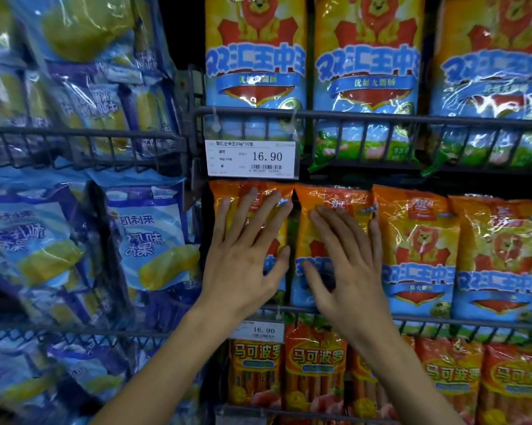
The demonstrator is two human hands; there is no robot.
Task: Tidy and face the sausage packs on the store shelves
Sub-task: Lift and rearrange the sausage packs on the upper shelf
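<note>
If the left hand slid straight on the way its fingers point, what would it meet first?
The left hand lies flat on the leftmost lion pack, fingers pointing up. It would probably meet the price tag first, though depth is unclear.

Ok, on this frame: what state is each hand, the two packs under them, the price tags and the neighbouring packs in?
Left hand: open, fingers spread flat on the leftmost lion pack.
Right hand: open, flat on the second lion pack.
Both packs: upright, facing out, side by side.
Upper price tag: hanging on the rail, reads 16.90.
Lower price tag: partly hidden by the left wrist.
Blue packs: tilted, untidy.
</note>
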